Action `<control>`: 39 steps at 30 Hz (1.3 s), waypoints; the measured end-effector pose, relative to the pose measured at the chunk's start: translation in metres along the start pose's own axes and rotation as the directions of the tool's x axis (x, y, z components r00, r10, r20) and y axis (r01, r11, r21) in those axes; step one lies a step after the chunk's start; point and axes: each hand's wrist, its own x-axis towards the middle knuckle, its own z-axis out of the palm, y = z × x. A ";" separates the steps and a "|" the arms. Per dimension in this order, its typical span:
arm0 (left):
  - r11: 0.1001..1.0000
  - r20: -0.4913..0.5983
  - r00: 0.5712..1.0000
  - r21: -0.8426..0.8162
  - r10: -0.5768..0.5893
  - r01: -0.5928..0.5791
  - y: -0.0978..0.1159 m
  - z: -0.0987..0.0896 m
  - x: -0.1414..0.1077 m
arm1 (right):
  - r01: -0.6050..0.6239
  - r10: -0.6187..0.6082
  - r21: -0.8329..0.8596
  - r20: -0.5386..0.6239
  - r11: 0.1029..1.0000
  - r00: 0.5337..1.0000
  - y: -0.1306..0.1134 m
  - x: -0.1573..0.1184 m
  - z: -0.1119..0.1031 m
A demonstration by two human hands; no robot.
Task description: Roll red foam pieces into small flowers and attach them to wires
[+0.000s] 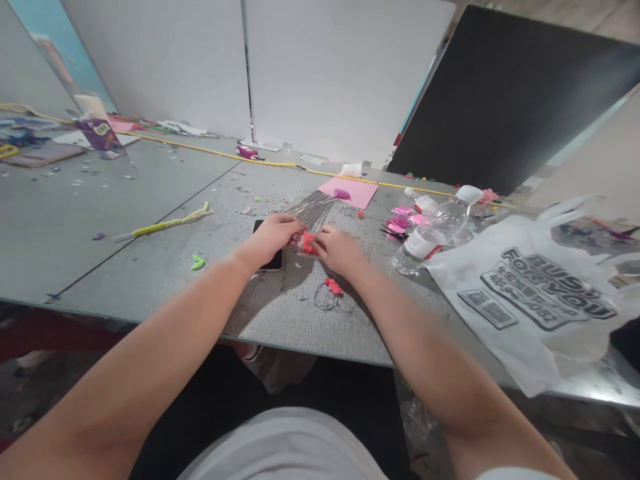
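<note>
Facing white panels (345, 73): hands (274, 239) over grey table (150, 280)

Over the bench (300, 337), the left grip (297, 235) and right grip (320, 245) pinch a red piece (309, 244). A phone (273, 261) lies partly under the left forearm. Wires (315, 210) fan beyond, a pink sheet (366, 192) farther; nearer, a wire ring (320, 305). Right: bottle (425, 241), bag (500, 287).

- Looking like a craft workshop: coloured scraps (199, 264) are littering the grey table (150, 273).
- Thin wires (313, 210) are lying spread out beside a pink sheet (367, 193), toward the far edge.
- White panels (340, 73) are standing behind that edge.
</note>
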 end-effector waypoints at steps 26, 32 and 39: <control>0.962 0.100 0.995 0.272 -0.018 -0.010 0.003 0.005 -0.006 | 0.086 -0.022 0.305 -0.209 0.949 0.978 0.008 -0.001 0.000; 0.963 0.110 0.994 0.269 -0.008 -0.022 0.001 0.003 -0.005 | 0.107 -0.017 0.360 -0.244 0.927 0.970 0.007 0.000 0.002; 0.973 0.114 0.993 0.229 0.001 -0.027 0.002 0.005 -0.006 | 0.027 0.068 0.369 -0.242 0.929 0.968 0.004 0.000 0.000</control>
